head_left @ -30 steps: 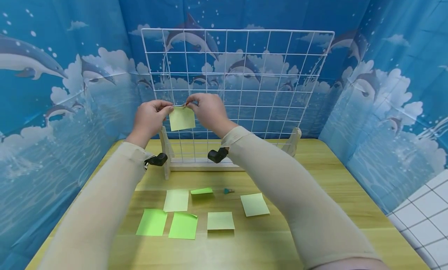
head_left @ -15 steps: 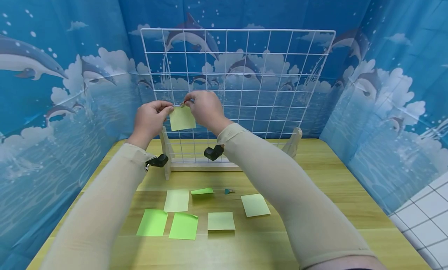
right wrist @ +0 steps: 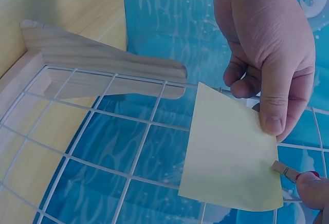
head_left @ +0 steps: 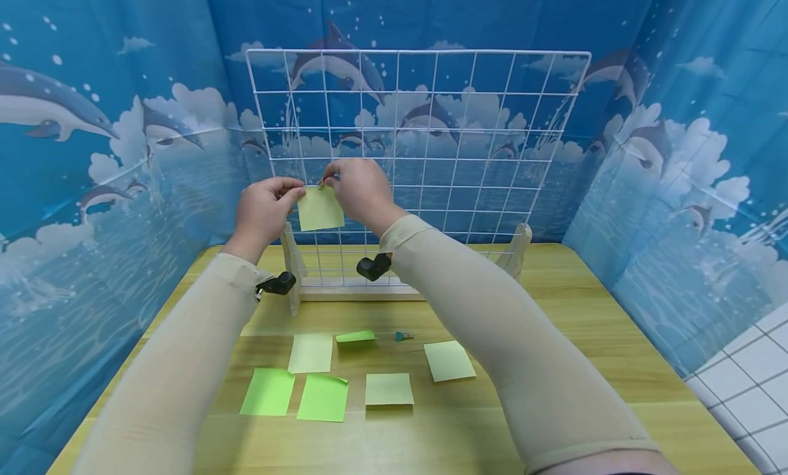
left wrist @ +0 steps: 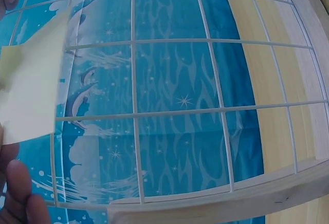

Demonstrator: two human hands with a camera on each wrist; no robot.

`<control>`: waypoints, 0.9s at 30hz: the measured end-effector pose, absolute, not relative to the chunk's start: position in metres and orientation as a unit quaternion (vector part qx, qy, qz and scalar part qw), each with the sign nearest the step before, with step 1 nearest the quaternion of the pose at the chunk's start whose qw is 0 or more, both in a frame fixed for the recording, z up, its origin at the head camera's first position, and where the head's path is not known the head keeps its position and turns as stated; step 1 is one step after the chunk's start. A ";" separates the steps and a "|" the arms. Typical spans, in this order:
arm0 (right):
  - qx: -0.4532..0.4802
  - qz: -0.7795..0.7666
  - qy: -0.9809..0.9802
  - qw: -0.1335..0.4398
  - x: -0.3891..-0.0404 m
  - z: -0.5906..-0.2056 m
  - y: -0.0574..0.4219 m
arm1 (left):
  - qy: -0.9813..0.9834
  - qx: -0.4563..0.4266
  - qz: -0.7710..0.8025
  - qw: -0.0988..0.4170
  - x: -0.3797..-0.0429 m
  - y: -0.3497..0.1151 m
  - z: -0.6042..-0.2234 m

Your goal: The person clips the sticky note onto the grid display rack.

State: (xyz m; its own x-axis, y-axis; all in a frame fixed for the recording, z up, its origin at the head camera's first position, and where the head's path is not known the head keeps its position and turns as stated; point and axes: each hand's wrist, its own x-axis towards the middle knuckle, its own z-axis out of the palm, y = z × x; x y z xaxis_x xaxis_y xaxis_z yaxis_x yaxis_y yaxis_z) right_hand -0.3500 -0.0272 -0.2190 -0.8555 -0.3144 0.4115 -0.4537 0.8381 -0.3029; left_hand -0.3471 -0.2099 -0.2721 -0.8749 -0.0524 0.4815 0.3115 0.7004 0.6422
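A pale yellow sticky note (head_left: 321, 211) hangs upright against the lower left of the white wire grid (head_left: 434, 119). My left hand (head_left: 261, 204) pinches its upper left corner between thumb and index finger. At the top edge, my right hand (head_left: 364, 193) pinches a small wooden clothespin (right wrist: 286, 170) with a reddish piece on it. In the right wrist view the clothespin's tip overlaps the note's edge; whether it also bites the wire is hidden. The left wrist view shows the note (left wrist: 33, 90) only in part.
Below on the wooden table (head_left: 492, 427) lie several pale yellow notes (head_left: 310, 352) and bright green notes (head_left: 323, 398), one of them curled (head_left: 355, 336). A teal clip (head_left: 403, 336) lies near them. Wooden feet (head_left: 516, 249) support the grid; a dolphin-print curtain (head_left: 695, 153) surrounds the table.
My right hand has shifted slightly left and up along the note's top edge with the clothespin. The left hand and the note have stayed nearly still.
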 end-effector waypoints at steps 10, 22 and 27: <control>0.196 0.190 -0.948 0.164 -0.350 -0.216 -0.031 | -0.899 -0.084 -0.351 0.248 -0.348 -0.211 -0.271; 0.199 0.172 -0.951 0.165 -0.350 -0.212 -0.034 | -0.901 -0.092 -0.329 0.266 -0.345 -0.210 -0.269; 0.201 0.166 -0.952 0.161 -0.349 -0.211 -0.036 | -0.901 -0.094 -0.327 0.270 -0.345 -0.211 -0.271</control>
